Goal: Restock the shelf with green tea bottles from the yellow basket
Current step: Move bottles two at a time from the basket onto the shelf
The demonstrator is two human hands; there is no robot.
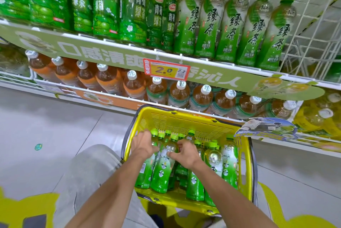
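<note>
A yellow basket (184,118) stands on the floor in front of the shelf and holds several green tea bottles (228,161) with lime caps. Both my hands reach into it. My left hand (143,143) grips the neck of a bottle at the basket's left side. My right hand (184,151) closes around the upper part of a middle bottle (163,170), thumb on its shoulder. On the upper shelf (212,61) a row of matching green tea bottles (228,24) stands upright, with bare wire rack to their right.
Darker green plum-tea bottles (103,6) fill the upper shelf's left part. Brown tea bottles (179,92) line the lower shelf behind the basket. A red-and-yellow price tag (166,70) hangs from the upper rail. Grey floor tiles (55,126) lie to the left; my knee (92,168) is beside the basket.
</note>
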